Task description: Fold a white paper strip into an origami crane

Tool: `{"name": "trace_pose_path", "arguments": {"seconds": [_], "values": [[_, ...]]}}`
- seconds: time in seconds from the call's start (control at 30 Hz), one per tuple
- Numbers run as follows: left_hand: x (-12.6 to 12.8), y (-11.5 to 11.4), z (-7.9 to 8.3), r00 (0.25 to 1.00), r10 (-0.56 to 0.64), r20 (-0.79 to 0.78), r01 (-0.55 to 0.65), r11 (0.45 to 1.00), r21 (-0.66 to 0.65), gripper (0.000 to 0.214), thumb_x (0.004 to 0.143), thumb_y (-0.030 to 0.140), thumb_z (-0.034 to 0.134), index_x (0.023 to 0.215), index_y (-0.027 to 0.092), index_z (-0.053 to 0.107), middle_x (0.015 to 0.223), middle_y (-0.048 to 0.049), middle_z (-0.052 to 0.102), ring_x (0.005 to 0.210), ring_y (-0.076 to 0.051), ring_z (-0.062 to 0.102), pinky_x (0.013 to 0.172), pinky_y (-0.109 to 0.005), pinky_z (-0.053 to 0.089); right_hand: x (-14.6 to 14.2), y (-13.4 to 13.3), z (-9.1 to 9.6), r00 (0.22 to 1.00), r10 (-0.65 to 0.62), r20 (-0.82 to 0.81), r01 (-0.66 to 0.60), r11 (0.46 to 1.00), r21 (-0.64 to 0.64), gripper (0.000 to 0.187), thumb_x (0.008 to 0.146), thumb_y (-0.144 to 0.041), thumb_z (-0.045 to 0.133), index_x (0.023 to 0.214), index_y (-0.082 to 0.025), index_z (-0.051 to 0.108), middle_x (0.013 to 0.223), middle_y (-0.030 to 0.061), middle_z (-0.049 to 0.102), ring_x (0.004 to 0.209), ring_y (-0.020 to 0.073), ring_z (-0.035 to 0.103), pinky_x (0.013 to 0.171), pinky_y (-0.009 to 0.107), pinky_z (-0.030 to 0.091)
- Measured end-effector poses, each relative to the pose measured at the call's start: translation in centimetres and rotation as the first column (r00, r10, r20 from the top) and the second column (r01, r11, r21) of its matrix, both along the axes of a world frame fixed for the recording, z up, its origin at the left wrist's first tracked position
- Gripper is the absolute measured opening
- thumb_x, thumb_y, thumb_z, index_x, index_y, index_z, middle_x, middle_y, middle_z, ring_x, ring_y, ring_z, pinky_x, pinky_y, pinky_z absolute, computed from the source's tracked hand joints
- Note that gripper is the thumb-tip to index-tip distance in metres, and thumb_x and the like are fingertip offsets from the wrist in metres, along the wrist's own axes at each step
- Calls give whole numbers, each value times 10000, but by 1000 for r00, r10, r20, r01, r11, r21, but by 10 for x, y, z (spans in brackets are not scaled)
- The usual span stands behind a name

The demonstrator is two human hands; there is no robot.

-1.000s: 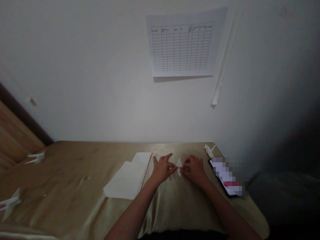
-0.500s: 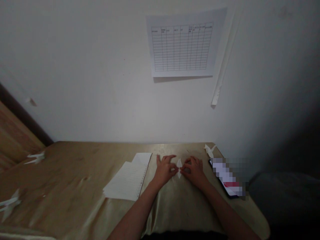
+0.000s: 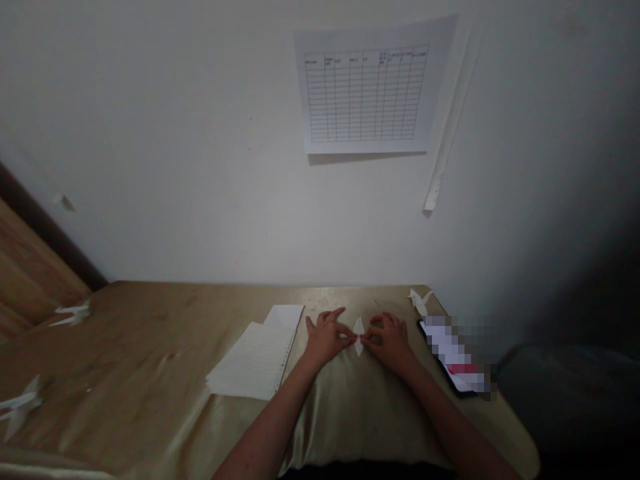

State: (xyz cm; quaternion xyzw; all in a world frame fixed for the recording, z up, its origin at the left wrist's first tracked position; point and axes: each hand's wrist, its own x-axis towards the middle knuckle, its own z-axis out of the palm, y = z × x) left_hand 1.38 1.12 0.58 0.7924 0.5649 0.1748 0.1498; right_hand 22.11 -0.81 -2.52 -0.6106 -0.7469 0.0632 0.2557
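A small white folded paper (image 3: 359, 325), narrow and diamond-shaped with pointed ends, is between my hands over the table. My left hand (image 3: 327, 339) pinches its left side with thumb and index finger, the other fingers raised and spread. On the opposite side my right hand (image 3: 390, 339) pinches it near the middle, with its remaining fingers curled. The fingertips almost meet across the paper and cover part of its edges. To the left of my left hand lie lined loose-leaf sheets (image 3: 255, 353).
A phone (image 3: 450, 363), partly blurred out, lies at the right edge beside a folded paper bird (image 3: 419, 300). Two more folded paper birds, one at the far left (image 3: 74, 312) and one nearer (image 3: 23, 405), rest on the cloth-covered table (image 3: 150, 347). A printed chart (image 3: 367, 93) hangs on the wall.
My left hand has shifted slightly left and its raised fingers have changed angle. My right hand and the folded paper stay nearly where they were.
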Motion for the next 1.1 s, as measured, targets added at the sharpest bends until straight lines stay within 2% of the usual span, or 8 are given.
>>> {"name": "trace_pose_path", "arguments": {"seconds": [0.2, 0.33, 0.47, 0.57, 0.7, 0.87, 1.1], "values": [[0, -1, -3, 999, -36, 1, 35, 996, 79, 93, 852, 411, 810, 942, 428, 828, 1567, 46, 540, 1458, -361, 390, 1175, -818, 43, -2, 4, -4, 998, -42, -41, 45, 996, 72, 105, 845, -400, 765, 894, -318, 806, 1152, 63, 689, 1212, 299, 555, 1094, 493, 369], [0, -1, -5, 999, -41, 20, 39, 995, 94, 84, 866, 421, 795, 943, 408, 828, 1548, 38, 555, 1437, -348, 404, 1192, -793, 61, -1, 7, -10, 996, -81, -47, 86, 988, 125, 261, 799, -408, 800, 1035, -296, 796, 1167, 91, 683, 1167, 307, 565, 1059, 474, 407], [2, -1, -8, 999, 36, 19, -39, 986, 162, 275, 881, 381, 783, 1151, 434, 777, 1519, 5, 578, 1408, -350, 433, 1195, -788, 88, 1, 9, -15, 993, -43, -112, 61, 986, 155, 206, 822, -349, 782, 1024, -326, 811, 1176, 89, 691, 1168, 310, 563, 1058, 483, 413], [3, 0, -11, 996, 86, 11, -87, 984, 156, 363, 892, 387, 769, 1252, 424, 736, 1532, -33, 560, 1410, -356, 436, 1190, -790, 129, 1, 9, -14, 989, -34, -146, 56, 988, 145, 219, 819, -301, 782, 1033, -342, 815, 1181, 81, 701, 1180, 310, 561, 1066, 484, 415], [5, 2, -14, 995, 101, 19, -103, 989, 102, 255, 946, 380, 701, 1190, 401, 772, 1541, -47, 547, 1435, -352, 423, 1187, -787, 164, -1, 9, -11, 988, -24, -150, 41, 993, 113, 225, 826, -269, 760, 1032, -344, 813, 1179, 63, 714, 1198, 299, 564, 1084, 480, 404], [6, 4, -14, 994, 87, 64, -91, 993, 68, 184, 885, 369, 773, 1064, 381, 811, 1534, -27, 554, 1443, -357, 417, 1183, -795, 145, -2, 10, -10, 992, -39, -121, 49, 995, 84, 192, 830, -277, 753, 1001, -335, 817, 1178, 57, 720, 1192, 285, 574, 1078, 471, 401], [7, 6, -14, 988, 99, 122, -108, 992, 63, 121, 852, 325, 809, 967, 361, 814, 1524, -7, 565, 1442, -330, 416, 1198, -760, 143, -4, 11, -14, 970, -4, -242, 28, 995, 95, 132, 800, -265, 773, 916, -306, 821, 1172, 70, 715, 1217, 310, 540, 1100, 493, 384]]}}
